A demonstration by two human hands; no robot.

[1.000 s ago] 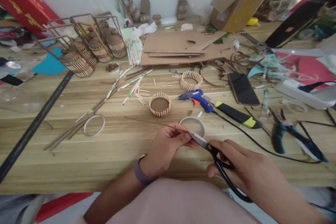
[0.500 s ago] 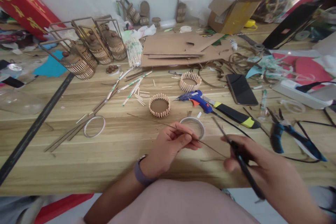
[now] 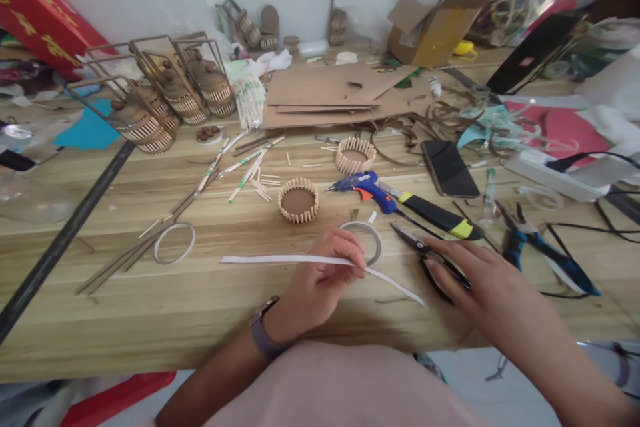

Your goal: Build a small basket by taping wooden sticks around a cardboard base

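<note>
My left hand [image 3: 323, 280] pinches a long thin strip [image 3: 280, 259] between thumb and fingers; the strip's pale face is turned up and it reaches left over the wooden table [image 3: 150, 307] and right toward my other hand. My right hand [image 3: 473, 277] lies on black-handled scissors [image 3: 420, 250] that rest on the table, fingers stretched over the handles. A tape ring [image 3: 363, 240] lies just behind my left hand. A small round basket of sticks [image 3: 299, 200] stands further back.
A blue glue gun [image 3: 363, 187], a yellow-black utility knife [image 3: 435, 213], a phone [image 3: 447, 169], blue pliers [image 3: 535, 250], a second stick basket [image 3: 355, 155], cardboard sheets [image 3: 330, 93], finished lidded baskets [image 3: 165, 103], loose sticks [image 3: 250, 173], another ring [image 3: 174, 243] and a black bar [image 3: 65, 233].
My right hand has moved the scissors away from the strip and set them down on the table. My left hand has turned the strip so that its pale face shows.
</note>
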